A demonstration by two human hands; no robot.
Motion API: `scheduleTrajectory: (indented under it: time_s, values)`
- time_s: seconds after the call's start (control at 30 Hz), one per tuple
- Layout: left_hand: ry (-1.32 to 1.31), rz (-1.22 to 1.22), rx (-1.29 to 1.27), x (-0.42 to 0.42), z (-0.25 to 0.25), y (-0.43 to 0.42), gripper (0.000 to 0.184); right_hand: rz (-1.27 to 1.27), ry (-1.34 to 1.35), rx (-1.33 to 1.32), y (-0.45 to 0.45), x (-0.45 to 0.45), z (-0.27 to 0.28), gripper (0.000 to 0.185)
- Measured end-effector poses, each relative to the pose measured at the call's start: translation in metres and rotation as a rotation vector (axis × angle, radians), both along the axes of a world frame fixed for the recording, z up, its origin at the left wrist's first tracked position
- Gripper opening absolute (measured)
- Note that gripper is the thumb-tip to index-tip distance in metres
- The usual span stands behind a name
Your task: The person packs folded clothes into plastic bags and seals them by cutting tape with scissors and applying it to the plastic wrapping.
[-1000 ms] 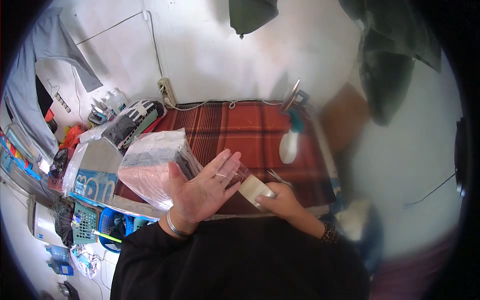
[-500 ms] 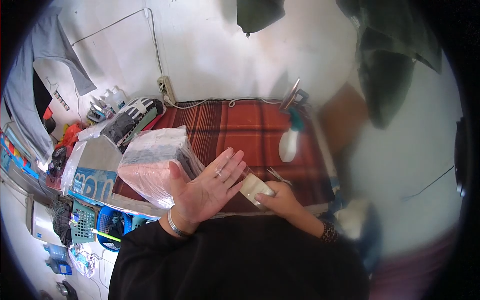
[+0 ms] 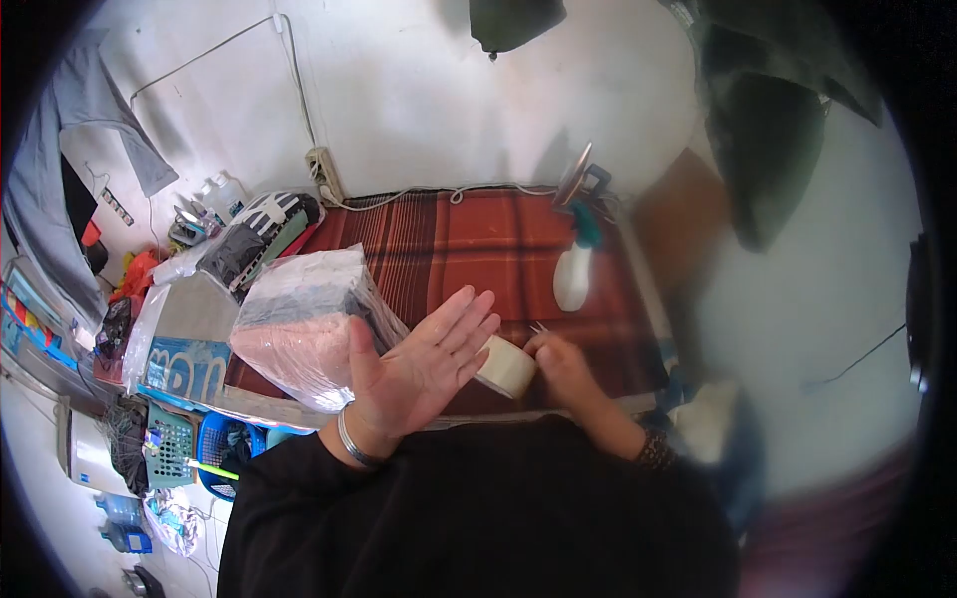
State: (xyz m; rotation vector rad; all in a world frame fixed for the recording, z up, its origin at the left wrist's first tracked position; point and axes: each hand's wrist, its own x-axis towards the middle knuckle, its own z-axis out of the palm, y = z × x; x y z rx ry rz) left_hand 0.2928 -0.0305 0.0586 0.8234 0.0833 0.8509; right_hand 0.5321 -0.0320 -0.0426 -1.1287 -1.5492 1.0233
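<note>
My left hand [image 3: 424, 369] is open, palm up with the fingers spread, beside a plastic-wrapped bundle [image 3: 299, 329] of folded cloth. A roll of clear tape [image 3: 505, 368] is between my two hands, near my left fingertips. My right hand [image 3: 566, 367] is just right of the roll, at a pair of scissors [image 3: 539, 328]; only the scissors' tips show, and its fingers are curled and slightly blurred. The bundle stands on a red checked cloth [image 3: 478, 239].
A white spray bottle [image 3: 572, 279] with a green head lies near an upright iron [image 3: 575, 177] at the back right. Another packed pile [image 3: 259, 239] is at the back left. Baskets [image 3: 169, 448] stand on the floor at left. Dark clothes [image 3: 763, 149] hang at right.
My right hand has let go of the tape roll and moved to the scissors. The roll now sits by my left fingertips. My left hand stays spread. The view has shifted slightly.
</note>
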Motion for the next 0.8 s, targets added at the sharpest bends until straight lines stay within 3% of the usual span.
scheduleTrajectory:
  time_s: [0.07, 0.13, 0.23, 0.37, 0.47, 0.53, 0.63, 0.7, 0.73, 0.8]
  values:
    - [0.070, -0.004, 0.016, -0.002, -0.003, 0.003, 0.116, -0.105, 0.019, 0.093, 0.013, 0.022, -0.032, 0.031]
    - [0.138, -0.007, 0.037, -0.004, -0.003, 0.003, 0.113, -0.392, -0.808, 0.000, 0.020, 0.053, -0.062, 0.034]
    - [0.270, 0.004, -0.031, -0.009, -0.001, 0.005, 0.115, -0.439, -0.997, -0.098, -0.005, 0.076, -0.098, 0.036]
    - [0.279, -0.042, 0.068, -0.012, 0.001, 0.008, 0.108, -0.398, -0.903, -0.073, -0.011, 0.097, -0.122, 0.044]
    - [0.292, -0.096, 0.167, -0.014, 0.010, 0.012, 0.107, -0.491, -0.869, -0.149, -0.005, 0.096, -0.103, 0.049]
    - [0.293, -0.128, 0.205, -0.016, 0.017, 0.014, 0.107, -0.333, -1.175, -0.485, 0.004, 0.094, -0.090, 0.042]
    - [0.300, -0.177, 0.253, -0.020, 0.027, 0.014, 0.107, -0.225, -1.197, -0.522, 0.000, 0.097, -0.067, 0.040]
    - [0.387, -0.176, 0.240, -0.021, 0.033, 0.015, 0.128, -0.118, -1.182, -0.503, -0.001, 0.112, -0.030, 0.035]
    - [0.375, -0.159, 0.236, -0.024, 0.037, 0.016, 0.128, -0.010, -1.147, -0.511, -0.007, 0.122, -0.009, 0.031]
    - [0.413, -0.254, 0.267, -0.029, 0.043, 0.022, 0.128, -0.115, -1.103, -0.501, -0.017, 0.140, 0.038, 0.038]
